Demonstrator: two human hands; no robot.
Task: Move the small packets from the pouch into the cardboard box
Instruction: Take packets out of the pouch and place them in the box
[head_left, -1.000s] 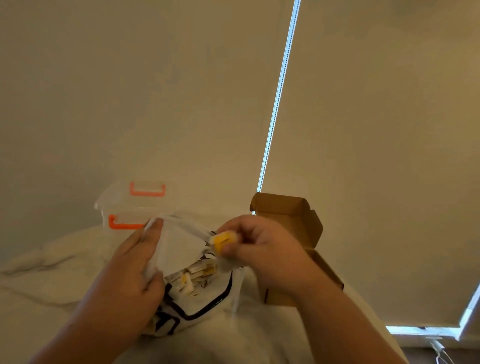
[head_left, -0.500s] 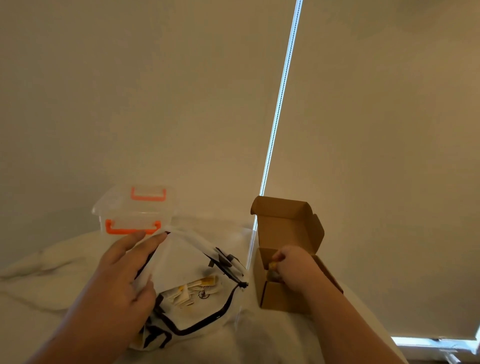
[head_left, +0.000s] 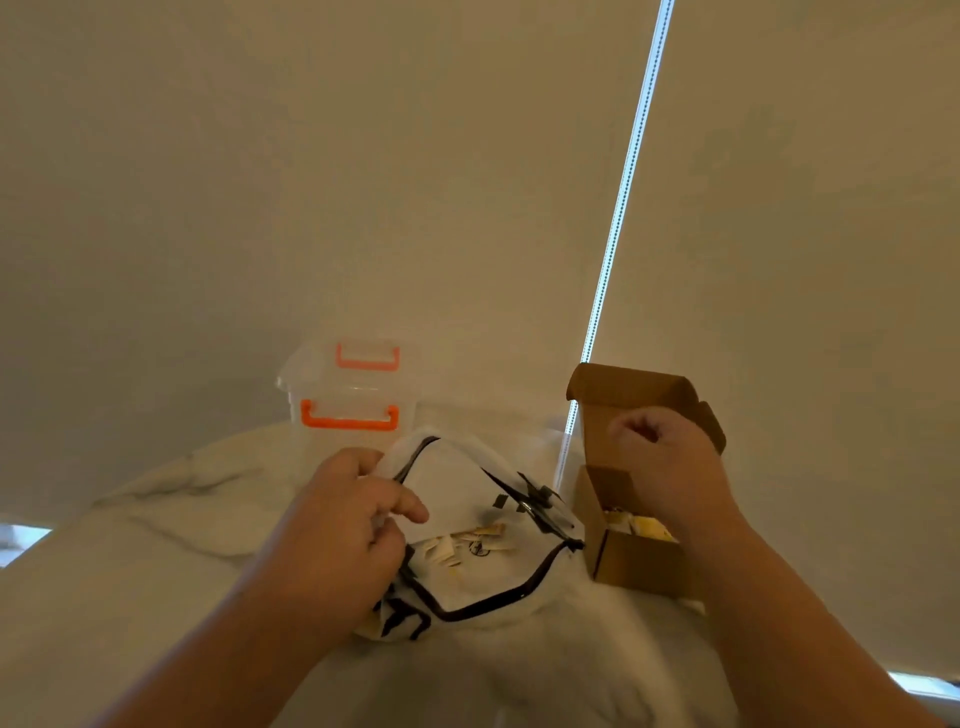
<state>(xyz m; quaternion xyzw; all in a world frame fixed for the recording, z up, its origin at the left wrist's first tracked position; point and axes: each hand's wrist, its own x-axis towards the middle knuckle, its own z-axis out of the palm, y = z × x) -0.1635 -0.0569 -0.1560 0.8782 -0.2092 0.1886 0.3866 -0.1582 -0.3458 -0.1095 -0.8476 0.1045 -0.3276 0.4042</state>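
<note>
Head view: the left hand (head_left: 337, 540) grips the pouch (head_left: 483, 582) at the left rim of its zipped mouth. Its thumb and fingers pinch the fabric, and the forefinger lies out across the opening. The right hand (head_left: 670, 467) hovers over the cardboard box (head_left: 634, 564) with fingers loosely curled and nothing showing between them.

The small packets (head_left: 462, 543) are a pale heap just inside the pouch mouth. More of them (head_left: 644, 527) lie in the box.

The step in hand looks like the reach back for another packet. To do it well:

- The left hand should hold the rim up and back so the mouth gapes towards the box.
- The right hand should come in low from the box side and nip one or two packets off the top of the heap rather than dig.
- The zip pull at the right corner of the mouth is the likeliest snag.

The pouch lies mid-tabletop (head_left: 156, 545) towards the near edge, with the box just beside it near the right edge. The path between them is short and unobstructed. The box's raised lid flap (head_left: 623, 384) stands at the far side, so entry from above and the near side is free. A clear container with orange handles (head_left: 348, 400) sits at the far edge, behind the pouch and apart from the path. A beaded cord (head_left: 618, 208) hangs behind the box.
</note>
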